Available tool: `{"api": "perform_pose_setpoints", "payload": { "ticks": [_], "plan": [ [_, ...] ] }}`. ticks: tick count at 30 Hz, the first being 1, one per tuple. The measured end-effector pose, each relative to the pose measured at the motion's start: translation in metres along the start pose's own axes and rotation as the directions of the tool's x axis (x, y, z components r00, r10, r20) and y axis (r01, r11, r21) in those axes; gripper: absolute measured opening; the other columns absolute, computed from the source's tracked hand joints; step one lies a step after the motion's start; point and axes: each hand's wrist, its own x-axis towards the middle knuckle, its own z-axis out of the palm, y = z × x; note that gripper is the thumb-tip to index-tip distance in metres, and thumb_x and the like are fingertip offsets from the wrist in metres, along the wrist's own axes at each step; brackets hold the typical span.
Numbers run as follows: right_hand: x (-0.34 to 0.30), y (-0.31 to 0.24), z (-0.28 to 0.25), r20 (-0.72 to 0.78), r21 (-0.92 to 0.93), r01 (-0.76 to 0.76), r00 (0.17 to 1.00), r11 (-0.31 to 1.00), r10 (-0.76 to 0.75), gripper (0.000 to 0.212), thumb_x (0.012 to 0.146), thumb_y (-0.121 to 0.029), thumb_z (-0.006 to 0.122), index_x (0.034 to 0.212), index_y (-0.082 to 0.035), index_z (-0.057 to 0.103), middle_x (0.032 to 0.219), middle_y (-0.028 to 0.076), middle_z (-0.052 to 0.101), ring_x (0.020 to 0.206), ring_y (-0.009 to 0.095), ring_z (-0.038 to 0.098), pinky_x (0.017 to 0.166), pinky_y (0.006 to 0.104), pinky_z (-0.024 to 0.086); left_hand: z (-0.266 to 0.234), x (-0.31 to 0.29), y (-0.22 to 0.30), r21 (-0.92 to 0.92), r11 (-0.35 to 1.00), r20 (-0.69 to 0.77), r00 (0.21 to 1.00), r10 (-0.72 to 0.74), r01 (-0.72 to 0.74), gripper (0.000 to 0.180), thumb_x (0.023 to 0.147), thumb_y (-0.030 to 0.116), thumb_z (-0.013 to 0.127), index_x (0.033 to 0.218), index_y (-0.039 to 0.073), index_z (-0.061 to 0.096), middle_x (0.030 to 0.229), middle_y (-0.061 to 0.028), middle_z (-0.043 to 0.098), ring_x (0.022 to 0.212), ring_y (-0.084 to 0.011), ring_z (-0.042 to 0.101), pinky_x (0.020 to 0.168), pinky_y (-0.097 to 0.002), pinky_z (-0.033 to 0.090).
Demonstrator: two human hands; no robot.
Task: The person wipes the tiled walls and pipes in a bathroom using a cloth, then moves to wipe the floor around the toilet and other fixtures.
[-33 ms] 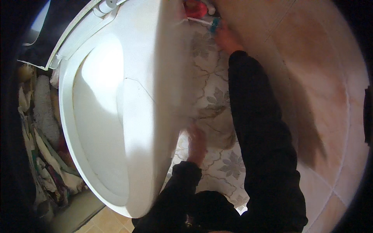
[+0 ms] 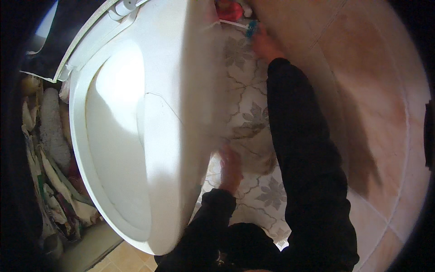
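- The setting is a close, dim room with a pink-beige tiled wall point(image 2: 376, 109) on the right and a pale floor point(image 2: 238, 86) patterned with grey leaves and wavy lines.
- A large white oval toilet point(image 2: 163, 204) with rounded hinge fittings at its upper left takes up the left half; a thin dark line curves across its surface.
- Beyond the toilet's left edge lie a grey, rough-textured roll point(image 2: 55, 127) and a heap of crumpled pale wrappings point(image 2: 59, 186).
- At the far edge of the floor, between toilet and wall, sits a glossy red rounded object point(image 2: 229, 11), only partly in view.
- Just below it, a thin white rod point(image 2: 234, 24) with a teal end piece point(image 2: 252, 28) slants down to the right.
- The right hand point(image 2: 266, 44) reaches to that teal end and appears to touch it; blur hides whether the fingers close around it.
- The left hand point(image 2: 230, 165) is well apart from the right, beside the toilet's right edge; its fingertips are too blurred to tell what they hold.
- Compared with the earlier frame, little differs: hands, rod, teal end and floor pattern all sit very slightly farther right in view, the toilet barely shifted, and both hands keep their places relative to these things.
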Motion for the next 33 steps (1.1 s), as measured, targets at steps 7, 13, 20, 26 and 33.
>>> {"api": "perform_pose_setpoints", "payload": {
  "ticks": [7, 13, 20, 26, 33],
  "plan": [
    [-0.033, -0.018, -0.001, -0.068, -0.038, -0.206, 0.977, 0.978, 0.203, 0.036, 0.088, -0.016, 0.055, 0.12, -0.001, 0.062, 0.122, 0.022, 0.061, 0.106, 0.041, 0.063, 0.086, 0.0537, 0.052, -0.013, -0.001, 0.001, 0.071, 0.997, -0.026, 1.0, -0.001, 0.003, 0.092, 0.074, 0.06, 0.066, 0.137, -0.005, 0.051, 0.146, -0.0268, 0.043, 0.142, -0.0517, 0.025, 0.113, -0.0675, 0.02],
    [-0.079, -0.04, -0.031, 0.318, -0.073, -0.188, 0.926, 0.979, 0.202, 0.049, 0.093, -0.018, 0.051, 0.141, -0.009, 0.046, 0.138, 0.019, 0.053, 0.113, 0.041, 0.06, 0.096, 0.0495, 0.047, -0.004, 0.0, 0.002, -0.194, 0.98, 0.015, 0.999, -0.05, 0.052, 0.105, 0.061, 0.048, 0.086, 0.141, -0.004, 0.042, 0.152, -0.0337, 0.027, 0.137, -0.0558, 0.031, 0.108, -0.0517, 0.041],
    [-0.005, -0.042, -0.027, -0.214, -0.276, 0.118, 0.96, 0.954, -0.181, 0.046, 0.09, -0.021, 0.054, 0.135, -0.012, 0.053, 0.115, 0.011, 0.069, 0.119, 0.033, 0.057, 0.097, 0.0544, 0.042, 0.013, 0.004, 0.005, -0.115, 0.992, -0.044, 0.997, -0.061, 0.056, 0.111, 0.058, 0.046, 0.087, 0.143, -0.005, 0.037, 0.151, -0.0348, 0.027, 0.137, -0.0563, 0.029, 0.108, -0.0518, 0.041],
    [-0.045, -0.066, -0.025, 0.253, -0.539, 0.084, 0.965, 0.838, 0.066, 0.028, 0.09, -0.023, 0.054, 0.112, -0.011, 0.065, 0.096, 0.007, 0.073, 0.106, 0.029, 0.063, 0.087, 0.0507, 0.042, 0.007, 0.002, 0.005, -0.131, 0.991, -0.015, 1.0, -0.026, 0.024, 0.111, 0.057, 0.044, 0.089, 0.143, -0.004, 0.038, 0.151, -0.0356, 0.027, 0.135, -0.0577, 0.031, 0.102, -0.0507, 0.048],
    [-0.112, -0.063, -0.006, 0.179, -0.214, -0.229, 0.946, 0.95, 0.269, 0.024, 0.085, -0.019, 0.062, 0.105, -0.006, 0.064, 0.088, 0.013, 0.071, 0.084, 0.036, 0.069, 0.073, 0.0537, 0.049, 0.002, 0.005, 0.003, -0.092, 0.992, -0.047, 0.995, -0.086, 0.081, 0.115, 0.057, 0.056, 0.085, 0.145, -0.002, 0.039, 0.15, -0.0306, 0.033, 0.138, -0.0525, 0.032, 0.104, -0.0603, 0.041]
  ]
}}
